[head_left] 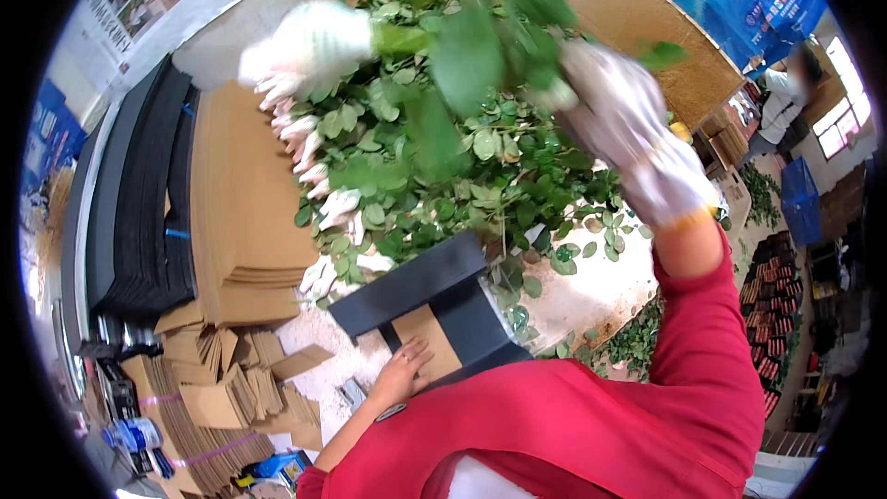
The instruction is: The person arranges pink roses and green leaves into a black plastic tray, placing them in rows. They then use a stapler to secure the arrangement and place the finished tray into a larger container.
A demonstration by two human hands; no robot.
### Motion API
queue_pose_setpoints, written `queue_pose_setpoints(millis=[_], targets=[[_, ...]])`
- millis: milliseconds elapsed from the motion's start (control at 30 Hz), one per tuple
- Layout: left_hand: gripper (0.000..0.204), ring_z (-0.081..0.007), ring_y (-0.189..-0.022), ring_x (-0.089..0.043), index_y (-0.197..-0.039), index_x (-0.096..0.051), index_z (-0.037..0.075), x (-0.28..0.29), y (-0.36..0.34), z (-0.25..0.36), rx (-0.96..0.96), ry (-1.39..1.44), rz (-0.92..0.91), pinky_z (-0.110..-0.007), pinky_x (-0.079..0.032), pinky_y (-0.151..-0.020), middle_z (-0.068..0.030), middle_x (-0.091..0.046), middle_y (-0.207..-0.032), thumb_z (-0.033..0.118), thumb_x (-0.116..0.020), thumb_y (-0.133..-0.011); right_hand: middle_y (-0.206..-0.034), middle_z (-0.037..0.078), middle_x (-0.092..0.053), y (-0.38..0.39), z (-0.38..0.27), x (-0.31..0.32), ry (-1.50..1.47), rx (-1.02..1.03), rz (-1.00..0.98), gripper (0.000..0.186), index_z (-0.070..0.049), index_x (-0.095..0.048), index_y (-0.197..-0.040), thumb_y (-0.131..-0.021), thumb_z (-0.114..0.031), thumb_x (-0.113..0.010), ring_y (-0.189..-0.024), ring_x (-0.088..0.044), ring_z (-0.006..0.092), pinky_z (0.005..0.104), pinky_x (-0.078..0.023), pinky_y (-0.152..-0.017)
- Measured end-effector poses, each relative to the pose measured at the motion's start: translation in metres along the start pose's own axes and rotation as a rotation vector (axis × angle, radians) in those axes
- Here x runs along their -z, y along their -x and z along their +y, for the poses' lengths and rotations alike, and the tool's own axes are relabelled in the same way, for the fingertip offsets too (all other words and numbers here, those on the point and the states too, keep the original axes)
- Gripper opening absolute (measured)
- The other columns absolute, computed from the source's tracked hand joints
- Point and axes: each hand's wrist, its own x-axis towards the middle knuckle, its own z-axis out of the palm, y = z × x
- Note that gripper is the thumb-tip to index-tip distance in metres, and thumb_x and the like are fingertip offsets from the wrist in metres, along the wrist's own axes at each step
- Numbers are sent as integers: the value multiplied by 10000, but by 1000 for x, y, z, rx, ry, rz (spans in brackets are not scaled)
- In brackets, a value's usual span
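Your white-gloved right hand (624, 120) grips a white-headed, leafy green flower stem (467, 60) above heaped green foliage (517, 189); probably light, bruisable, best held clear of the head. Your bare left hand (407, 368) lies flat on brown cardboard (432, 328).

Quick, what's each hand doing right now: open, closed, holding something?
Left hand: open, laid on brown cardboard.
Right hand: gloved, blurred, closed, holding leafy greenery.

The bare left hand (405, 373) lies low, fingers (419, 351) extended; the gloved right hand (612, 111) reaches forward, blurred.
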Motion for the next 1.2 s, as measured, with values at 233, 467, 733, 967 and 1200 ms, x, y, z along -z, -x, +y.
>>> queue_pose_setpoints(millis=[233, 467, 733, 967, 1200], targets=[[581, -288, -1091, -649, -1440, -437, 24, 19, -22, 5, 511, 1640, -123, -386, -568, -845, -150, -660, -1217, 446, -415, -1041, -945, 48, -647, 188, -65, -51, -168, 270, -835, 231, -126, -660, -1082, -880, -207, -583, -897, -651, 246, 425, -551, -787], [399, -306, -981, -620, -1147, -696, 130, 13, -12, 26, 108, 204, 177, -362, -515, -836, -101, -640, -1048, 166, -789, -761, -1013, 189, -685, 51, -28, -237, -275, -211, -201, 366, -118, -612, -1218, -873, -232, -572, -826, -667, 357, 447, -541, -738], [505, -256, -1014, -605, -1224, -668, 115, 5, 6, 9, 130, 439, -70, -347, -505, -889, -71, -687, -1143, 188, -830, -751, -1044, 116, -714, -20, -12, -159, -144, -13, -171, 276, -129, -695, -1053, -787, -76, -640, -937, -699, 296, 369, -567, -791], [476, -283, -1005, -600, -1213, -675, 124, -7, 5, -1, 85, 336, -34, -339, -497, -890, -83, -665, -1125, 125, -797, -753, -1039, 161, -702, 28, 4, 21, -128, 244, 126, 314, -34, -666, -1149, -858, -147, -637, -918, -691, 317, 380, -542, -791], [401, -335, -1020, -619, -1111, -662, 72, 3, -17, 12, -103, 213, 82, -358, -502, -858, -146, -632, -1122, 94, -807, -738, -1054, 94, -701, 78, 78, 18, 205, 128, 200, 285, -110, -654, -1117, -840, -161, -603, -880, -693, 306, 389, -570, -746]])
